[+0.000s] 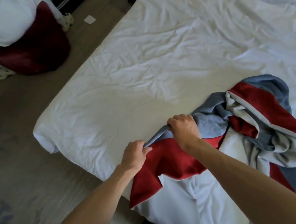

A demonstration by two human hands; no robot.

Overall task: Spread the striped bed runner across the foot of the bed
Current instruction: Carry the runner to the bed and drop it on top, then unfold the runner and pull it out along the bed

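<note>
Left hand (pixel 136 153) and right hand (pixel 183 129), fingers (pixel 173 122) closed, pinch the blue edge of the bunched striped runner (pixel 257 116) on the bed (pixel 156 63).

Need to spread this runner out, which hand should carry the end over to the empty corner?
Probably the left hand: it pinches the bed runner edge nearest the bare bed corner; the right hand sits beside the bunched heap.

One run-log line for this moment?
hands: left, right grip runner edge | runner: bunched on bed | spread: not done
</note>
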